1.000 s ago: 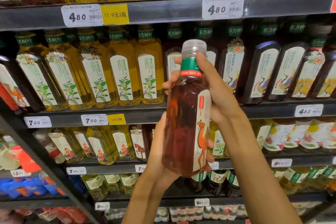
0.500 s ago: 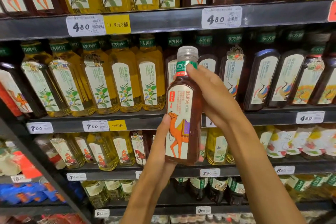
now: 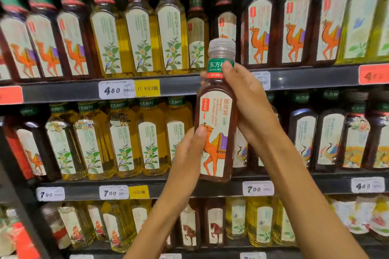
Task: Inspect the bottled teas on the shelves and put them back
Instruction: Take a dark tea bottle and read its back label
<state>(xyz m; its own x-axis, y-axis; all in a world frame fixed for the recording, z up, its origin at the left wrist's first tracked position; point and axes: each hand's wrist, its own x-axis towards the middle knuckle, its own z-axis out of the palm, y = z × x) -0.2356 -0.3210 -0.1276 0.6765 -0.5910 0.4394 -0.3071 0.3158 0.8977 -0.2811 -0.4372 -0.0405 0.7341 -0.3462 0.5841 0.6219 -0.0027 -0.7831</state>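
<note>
Running across the far left of the top shelf are dark tea bottles with orange camel labels (image 3: 45, 48), and just right of them stand yellow tea bottles with leaf-and-bird labels (image 3: 139, 35), all upright and a little blurred. Below these, on the grey shelf edge (image 3: 185, 86), sit a white price tag reading 4.80 (image 3: 116, 90) and, touching it on its right, a yellow promotion tag (image 3: 147, 88). One level down, more yellow tea bottles (image 3: 122, 139) fill the middle shelf, with white 7.00 tags (image 3: 113, 192) on the edge beneath.

Moving toward the centre, the left hand (image 3: 189, 151) grips the lower part of the held tea bottle (image 3: 216, 132), its thumb pressed against the front label beside the printed camel, the other fingers hidden behind the bottle. That bottle is raised in front of the shelves, between the top and middle levels, upright with a slight tilt; it holds dark reddish-brown tea, carries a cream label with an orange camel, and has a clear ridged cap (image 3: 222, 48) above a green neck band.

To its right, the right hand (image 3: 252, 107) wraps the bottle's shoulder and neck from the right side, the thumb lying over the green band and the palm against the bottle's side. Both hands are grasping this one bottle.

Further right, another row of dark camel-label bottles (image 3: 294, 31) stands on the top shelf, and dark bottles with bird labels (image 3: 328, 139) line the middle shelf, above a white 4.80 tag (image 3: 367, 185)
</note>
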